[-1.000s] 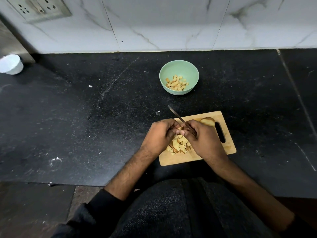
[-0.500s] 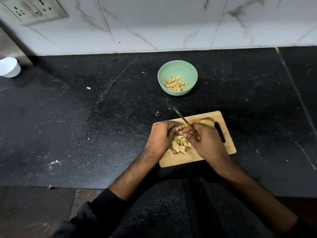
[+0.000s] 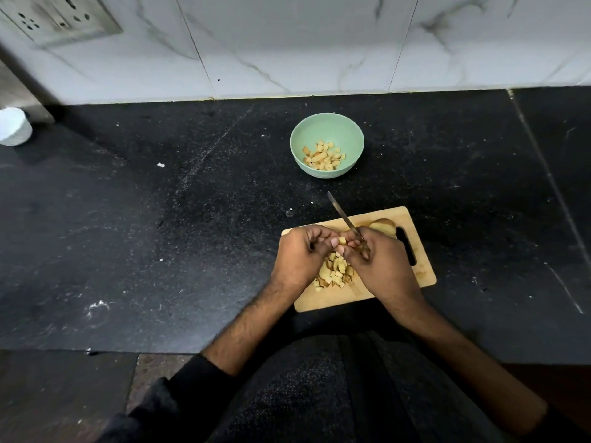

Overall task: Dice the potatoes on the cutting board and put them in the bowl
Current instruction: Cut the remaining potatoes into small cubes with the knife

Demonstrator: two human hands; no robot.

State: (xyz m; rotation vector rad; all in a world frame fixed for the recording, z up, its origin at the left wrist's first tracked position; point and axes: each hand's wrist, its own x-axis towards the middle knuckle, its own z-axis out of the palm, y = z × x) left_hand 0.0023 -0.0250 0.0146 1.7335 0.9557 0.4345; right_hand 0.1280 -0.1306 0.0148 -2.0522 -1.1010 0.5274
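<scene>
Both hands meet over the wooden cutting board, fingertips almost touching above a heap of diced potato. The left hand has its fingers curled inward and cupped against the heap's 9 o'clock side; one cube sits at its fingertips, between the two hands, though whether it is pinched or only resting there cannot be told. The right hand has its fingers wrapped round the handle of a knife, which is hidden inside the fist; the thin blade sticks out toward 11 o'clock, tilted up and reaching past the board's far edge over the counter.

At the board's 1 o'clock corner, just beyond the right knuckles and beside the handle slot, lies an uncut piece of potato with skin on it, partly hidden by the hand.

The green bowl stands on the black stone counter at 12 o'clock from the board, well apart from it, and holds a small layer of potato cubes in its bottom. Nothing lies between board and bowl except the knife tip and a few pale specks.

Far off at 9 to 10 o'clock, a white cup sits at the counter's edge. A switch plate is set into the marble wall at 11 o'clock.
</scene>
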